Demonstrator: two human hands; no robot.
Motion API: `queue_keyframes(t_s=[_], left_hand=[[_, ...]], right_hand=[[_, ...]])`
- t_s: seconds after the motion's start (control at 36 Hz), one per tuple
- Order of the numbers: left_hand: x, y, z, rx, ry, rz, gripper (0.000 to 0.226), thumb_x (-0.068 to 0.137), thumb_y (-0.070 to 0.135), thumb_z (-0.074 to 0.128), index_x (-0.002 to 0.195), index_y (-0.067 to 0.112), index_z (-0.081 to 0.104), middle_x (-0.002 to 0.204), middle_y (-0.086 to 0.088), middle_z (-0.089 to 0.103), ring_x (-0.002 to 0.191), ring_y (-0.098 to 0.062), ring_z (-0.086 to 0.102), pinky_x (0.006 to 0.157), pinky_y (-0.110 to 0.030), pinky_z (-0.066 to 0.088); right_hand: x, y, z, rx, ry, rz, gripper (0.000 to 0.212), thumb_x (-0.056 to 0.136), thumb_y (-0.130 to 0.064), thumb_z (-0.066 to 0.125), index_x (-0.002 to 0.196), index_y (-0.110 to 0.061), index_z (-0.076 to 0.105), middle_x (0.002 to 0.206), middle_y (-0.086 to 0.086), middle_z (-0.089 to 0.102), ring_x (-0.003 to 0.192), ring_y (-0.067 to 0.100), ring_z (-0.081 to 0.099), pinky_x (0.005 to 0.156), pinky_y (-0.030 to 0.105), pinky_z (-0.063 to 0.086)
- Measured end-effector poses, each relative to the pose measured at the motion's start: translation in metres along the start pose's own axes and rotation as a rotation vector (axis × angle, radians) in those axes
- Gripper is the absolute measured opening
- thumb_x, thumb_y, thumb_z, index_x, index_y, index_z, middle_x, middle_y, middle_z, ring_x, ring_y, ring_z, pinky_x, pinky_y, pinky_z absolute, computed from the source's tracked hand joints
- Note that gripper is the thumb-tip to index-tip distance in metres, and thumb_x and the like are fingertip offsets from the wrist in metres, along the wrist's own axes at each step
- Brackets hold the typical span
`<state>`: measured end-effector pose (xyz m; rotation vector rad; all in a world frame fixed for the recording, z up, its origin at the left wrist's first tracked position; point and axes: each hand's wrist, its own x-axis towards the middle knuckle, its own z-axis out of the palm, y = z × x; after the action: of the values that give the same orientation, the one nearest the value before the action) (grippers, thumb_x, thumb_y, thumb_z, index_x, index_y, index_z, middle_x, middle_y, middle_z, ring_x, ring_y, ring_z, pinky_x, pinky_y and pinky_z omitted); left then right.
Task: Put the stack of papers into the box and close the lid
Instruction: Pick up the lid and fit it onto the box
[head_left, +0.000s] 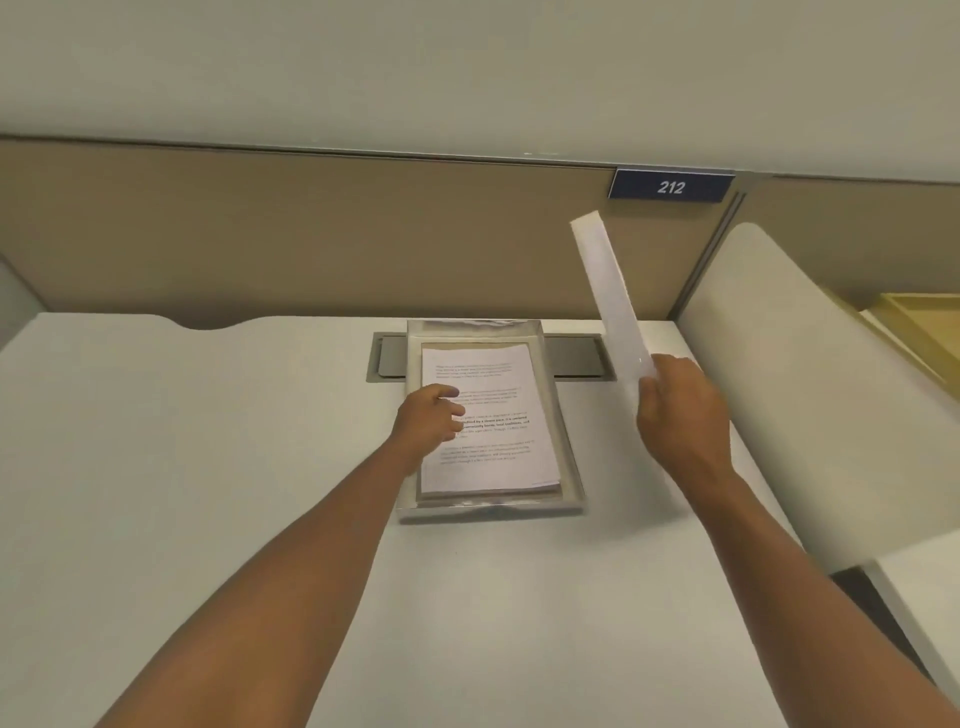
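The papers (491, 415) lie in the box (569, 467); the left hand (428, 415) rests fingers loosely apart on them. The right hand (675, 410) pinches the light, stiff-looking lid (608, 291) by 1 edge.

Both forearms are bare to the hands (675, 415), with no sleeves showing.

Both bare forearms reach forward from the near edge, elbows out of view. The left hand (428, 415) lies palm down, low and far ahead, wrist straight, fingers loosely curled and pointing to the right, their tips resting on what lies beneath. The right hand (678, 415) is raised higher, to the right, its back toward the camera, fingers and thumb closed in a grip on a thin white lid (610, 296) that slants up and away.
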<state>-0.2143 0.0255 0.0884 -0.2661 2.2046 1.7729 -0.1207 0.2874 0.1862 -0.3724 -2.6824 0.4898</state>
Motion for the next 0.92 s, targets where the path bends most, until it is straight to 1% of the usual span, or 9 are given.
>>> queue_keyframes(t_s=[0.08, 0.22, 0.36, 0.44, 0.61, 0.72, 0.81, 0.86, 0.92], left_hand=[[-0.011, 0.006, 0.005, -0.015, -0.104, -0.019, 0.028, 0.102, 0.024, 0.046, 0.126, 0.02, 0.06, 0.103, -0.002, 0.071, 0.084, -0.02, 0.072, 0.057, -0.02, 0.058], [-0.024, 0.012, 0.013, -0.076, -0.215, -0.051, 0.033, 0.103, 0.04, 0.044, 0.128, 0.022, 0.057, 0.115, -0.004, 0.068, 0.096, -0.023, 0.071, 0.065, -0.026, 0.06], [-0.027, 0.012, 0.018, -0.22, -0.244, -0.145, 0.04, 0.101, 0.055, 0.037, 0.124, 0.028, 0.056, 0.122, 0.0, 0.064, 0.105, -0.018, 0.063, 0.081, -0.035, 0.054], [-0.027, 0.008, 0.012, -0.395, -0.263, -0.22, 0.042, 0.097, 0.064, 0.037, 0.115, 0.033, 0.06, 0.113, 0.002, 0.068, 0.103, -0.021, 0.066, 0.076, -0.04, 0.057], [-0.024, -0.019, -0.006, -0.501, -0.166, -0.352, 0.049, 0.101, 0.055, 0.038, 0.135, 0.026, 0.055, 0.117, -0.01, 0.069, 0.103, -0.029, 0.064, 0.088, -0.045, 0.053], [-0.026, -0.04, -0.009, -0.569, -0.246, -0.474, 0.046, 0.101, 0.056, 0.038, 0.126, 0.025, 0.06, 0.119, -0.011, 0.071, 0.103, -0.031, 0.067, 0.075, -0.043, 0.059], [-0.023, -0.048, -0.006, -0.58, -0.159, -0.452, 0.034, 0.1, 0.049, 0.047, 0.112, 0.022, 0.065, 0.097, -0.005, 0.08, 0.092, -0.026, 0.072, 0.065, -0.037, 0.061], [-0.015, -0.05, -0.002, -0.532, -0.062, -0.374, 0.032, 0.1, 0.047, 0.048, 0.108, 0.021, 0.065, 0.09, 0.0, 0.08, 0.094, -0.023, 0.071, 0.076, -0.038, 0.06], [-0.008, -0.051, 0.0, -0.494, 0.012, -0.292, 0.039, 0.102, 0.045, 0.046, 0.125, 0.017, 0.062, 0.114, -0.002, 0.074, 0.114, -0.026, 0.065, 0.101, -0.047, 0.051]], right_hand=[[0.006, -0.011, -0.028, 0.213, 0.029, 0.017, 0.027, 0.096, -0.018, 0.053, 0.118, -0.009, 0.066, 0.099, 0.003, 0.065, 0.085, 0.025, 0.058, 0.074, 0.025, 0.04], [0.016, -0.02, -0.063, 0.835, -0.026, 0.113, 0.018, 0.094, -0.018, 0.056, 0.097, -0.025, 0.073, 0.087, -0.008, 0.072, 0.071, 0.009, 0.065, 0.059, 0.021, 0.05], [0.027, -0.019, -0.067, 1.307, -0.169, 0.228, 0.019, 0.098, -0.016, 0.056, 0.11, -0.011, 0.07, 0.092, 0.002, 0.076, 0.073, 0.013, 0.069, 0.061, 0.026, 0.058], [0.027, -0.016, -0.051, 1.418, -0.226, 0.245, 0.018, 0.1, -0.014, 0.052, 0.103, -0.013, 0.07, 0.086, 0.0, 0.077, 0.07, 0.011, 0.071, 0.061, 0.026, 0.06], [0.027, 0.009, -0.003, 1.603, -0.317, 0.449, 0.025, 0.102, -0.023, 0.048, 0.11, -0.017, 0.071, 0.104, 0.006, 0.076, 0.085, 0.018, 0.074, 0.07, 0.033, 0.062], [0.019, 0.031, 0.035, 1.693, -0.3, 0.665, 0.037, 0.1, -0.027, 0.051, 0.132, -0.01, 0.06, 0.116, 0.011, 0.072, 0.098, 0.024, 0.073, 0.075, 0.038, 0.062], [0.008, 0.043, 0.058, 1.701, -0.287, 0.78, 0.041, 0.099, -0.031, 0.055, 0.136, -0.012, 0.057, 0.121, 0.011, 0.071, 0.101, 0.026, 0.073, 0.072, 0.04, 0.061], [0.004, 0.049, 0.069, 1.686, -0.279, 0.802, 0.04, 0.099, -0.031, 0.056, 0.135, -0.014, 0.057, 0.123, 0.009, 0.071, 0.103, 0.026, 0.073, 0.074, 0.041, 0.062], [0.006, 0.053, 0.077, 1.644, -0.275, 0.8, 0.037, 0.099, -0.028, 0.056, 0.133, -0.013, 0.059, 0.123, 0.007, 0.071, 0.107, 0.027, 0.071, 0.079, 0.042, 0.062]])
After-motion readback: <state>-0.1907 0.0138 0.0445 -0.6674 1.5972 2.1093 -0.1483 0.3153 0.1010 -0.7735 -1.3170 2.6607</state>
